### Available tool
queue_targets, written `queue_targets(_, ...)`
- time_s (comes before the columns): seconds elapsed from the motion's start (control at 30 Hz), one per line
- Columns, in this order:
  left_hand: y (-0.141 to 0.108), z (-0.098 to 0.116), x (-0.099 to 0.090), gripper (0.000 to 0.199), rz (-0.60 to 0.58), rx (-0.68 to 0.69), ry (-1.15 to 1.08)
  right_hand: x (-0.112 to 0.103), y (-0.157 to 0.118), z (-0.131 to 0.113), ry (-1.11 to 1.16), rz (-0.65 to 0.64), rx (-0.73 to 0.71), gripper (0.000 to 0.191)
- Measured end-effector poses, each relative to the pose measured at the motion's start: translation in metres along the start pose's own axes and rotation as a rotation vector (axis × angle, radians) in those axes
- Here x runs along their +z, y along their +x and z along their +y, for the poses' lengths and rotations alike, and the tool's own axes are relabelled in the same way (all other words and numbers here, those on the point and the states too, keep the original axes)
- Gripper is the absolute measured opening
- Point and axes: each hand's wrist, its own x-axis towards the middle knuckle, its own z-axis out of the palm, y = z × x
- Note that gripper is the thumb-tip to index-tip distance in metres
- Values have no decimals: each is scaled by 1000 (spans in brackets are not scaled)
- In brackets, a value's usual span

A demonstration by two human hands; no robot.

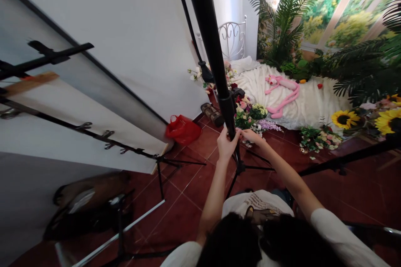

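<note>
A black light stand [205, 29] rises through the middle of the view, its tripod legs [239, 167] spread on the floor. My left hand [226, 145] is wrapped round the stand's lower tube, below a collar with a knob [238, 91]. On the right side of the same tube, my right hand [250, 136] meets the left one with its fingers bent and pressed together. The right fingertips touch the tube or a small part on it; exactly what they pinch is hidden.
Left stands a backdrop crossbar [56, 117] with clamps. A red plastic bag [184, 129] lies by the wall. Ahead are flowers [247, 112], a white draped bed [313, 112] with a pink plush toy [283, 91], and palm leaves [291, 4]. Another black pole [344, 160] slants at right.
</note>
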Motion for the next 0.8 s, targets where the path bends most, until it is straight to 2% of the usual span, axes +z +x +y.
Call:
queue_targets(0.1,-26,-15,-16,37,54,1,82,2,-46,47,352,228,76,56)
queue_targets(0.13,-37,-22,-19,34,75,-37,96,2,-64,65,413,294,109,52)
queue_targets(0.2,-62,-39,-21,29,44,-122,148,0,-101,101,529,408,179,45)
queue_targets(0.27,-84,-53,-15,31,-99,-154,197,0,-137,132,628,540,232,41)
queue_targets(0.33,-99,-59,2,33,-287,-150,198,0,-171,156,726,663,245,38)
queue_targets(0.4,-106,-55,28,35,-472,-120,149,1,-201,173,821,787,245,35)
queue_targets(0.47,-107,-40,63,35,-621,-71,72,1,-228,183,903,921,249,33)
queue_targets(0.57,-107,-7,125,35,-808,30,-63,0,-265,192,986,1097,238,31)
queue_targets(0.67,-111,34,192,33,-996,129,-242,-2,-298,196,1057,1213,211,29)
queue_targets(0.73,-119,61,238,28,-1079,163,-384,-5,-316,197,1120,1265,177,29)
queue_targets(0.8,-129,88,283,24,-1086,146,-536,-12,-329,197,1206,1297,117,31)
